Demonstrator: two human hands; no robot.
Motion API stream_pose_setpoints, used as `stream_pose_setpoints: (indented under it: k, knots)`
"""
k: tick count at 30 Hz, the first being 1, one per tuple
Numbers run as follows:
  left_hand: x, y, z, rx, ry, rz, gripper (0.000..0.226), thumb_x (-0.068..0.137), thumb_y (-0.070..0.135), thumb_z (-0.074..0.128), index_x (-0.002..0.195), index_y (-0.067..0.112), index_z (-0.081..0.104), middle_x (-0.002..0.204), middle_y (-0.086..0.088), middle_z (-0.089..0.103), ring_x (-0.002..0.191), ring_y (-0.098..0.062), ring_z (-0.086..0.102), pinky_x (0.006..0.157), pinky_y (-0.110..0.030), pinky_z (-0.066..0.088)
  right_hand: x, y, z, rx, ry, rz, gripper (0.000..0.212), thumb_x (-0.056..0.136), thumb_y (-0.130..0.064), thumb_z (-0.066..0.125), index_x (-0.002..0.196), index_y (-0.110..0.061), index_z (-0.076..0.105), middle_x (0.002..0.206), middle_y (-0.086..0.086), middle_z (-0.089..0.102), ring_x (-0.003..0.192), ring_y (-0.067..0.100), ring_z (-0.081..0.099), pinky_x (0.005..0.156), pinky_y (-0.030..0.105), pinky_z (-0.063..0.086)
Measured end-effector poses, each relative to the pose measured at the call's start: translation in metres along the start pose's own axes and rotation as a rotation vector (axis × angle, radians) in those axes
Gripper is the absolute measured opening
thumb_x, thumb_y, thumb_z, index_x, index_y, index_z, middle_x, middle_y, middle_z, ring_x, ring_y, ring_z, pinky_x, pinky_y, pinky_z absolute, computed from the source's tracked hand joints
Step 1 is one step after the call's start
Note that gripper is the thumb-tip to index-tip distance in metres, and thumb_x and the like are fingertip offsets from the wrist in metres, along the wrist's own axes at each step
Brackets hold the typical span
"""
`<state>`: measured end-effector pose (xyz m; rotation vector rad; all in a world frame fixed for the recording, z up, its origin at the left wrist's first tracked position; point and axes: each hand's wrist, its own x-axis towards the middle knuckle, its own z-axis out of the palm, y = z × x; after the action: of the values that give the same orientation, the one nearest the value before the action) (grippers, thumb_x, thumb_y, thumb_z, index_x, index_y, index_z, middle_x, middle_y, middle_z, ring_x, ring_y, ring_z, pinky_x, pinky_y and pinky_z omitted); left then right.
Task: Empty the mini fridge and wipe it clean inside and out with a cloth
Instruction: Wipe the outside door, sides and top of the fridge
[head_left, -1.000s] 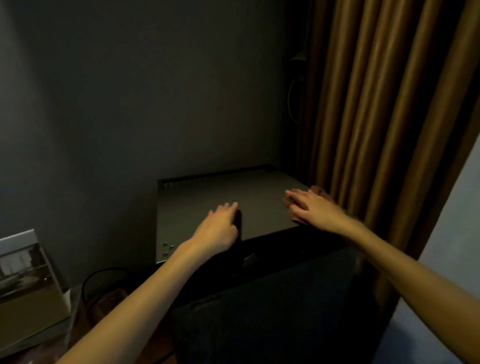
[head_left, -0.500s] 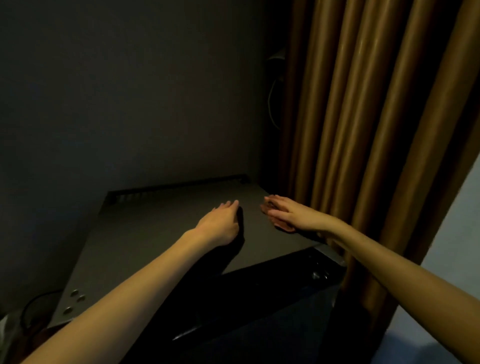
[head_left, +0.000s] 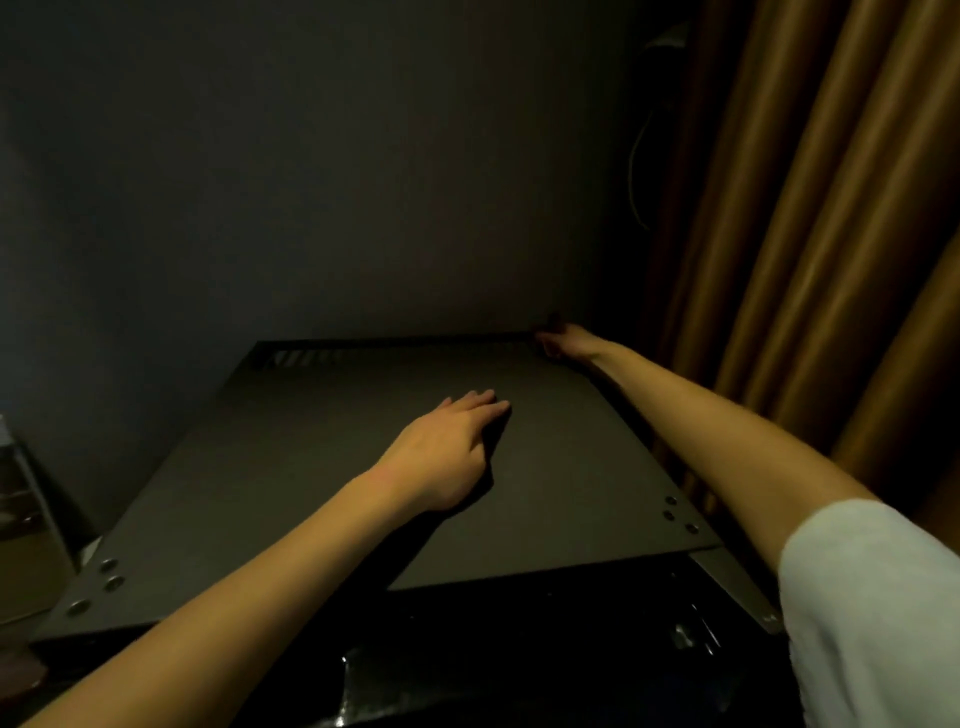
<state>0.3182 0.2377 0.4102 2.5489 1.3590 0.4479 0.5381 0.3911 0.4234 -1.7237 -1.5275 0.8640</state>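
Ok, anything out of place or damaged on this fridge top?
Nothing stands out. The fridge top shows no spill or dent, the left hand lies flat on it, the right hand reaches its back right corner. The dim light hides finer marks.

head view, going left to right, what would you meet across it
pale object at the left edge → left hand flat on the fridge top → right hand at its far right corner → curtain

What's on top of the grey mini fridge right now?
The left hand rests flat on the grey metal mini fridge; the right hand touches its back right corner. Anything beneath either hand is hidden.
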Motion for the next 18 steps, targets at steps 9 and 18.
stream_pose_setpoints:
  k: [9, 18]
  knots:
    - [-0.002, 0.005, -0.002, 0.01, -0.011, -0.005, 0.059, 0.096, 0.004, 0.035, 0.151, 0.023, 0.029, 0.16, 0.001, 0.019, 0.147, -0.014, 0.014, 0.118, -0.024, 0.007, -0.051, 0.014, 0.004, 0.236, 0.067, -0.02, 0.038, 0.099, -0.002, 0.045, 0.135, 0.01, 0.044, 0.119, 0.023, 0.058, 0.081, 0.018, 0.054, 0.052, 0.007, 0.043]
    - [-0.006, 0.007, -0.004, 0.034, -0.012, 0.007, 0.057, 0.095, 0.004, 0.036, 0.15, 0.018, 0.031, 0.159, -0.005, 0.021, 0.146, -0.02, 0.02, 0.116, -0.027, 0.014, -0.214, 0.043, -0.007, 0.43, 0.003, -0.031, 0.037, 0.099, 0.005, 0.039, 0.135, 0.008, 0.041, 0.093, 0.004, 0.057, 0.052, -0.005, 0.057, 0.048, 0.008, 0.04]
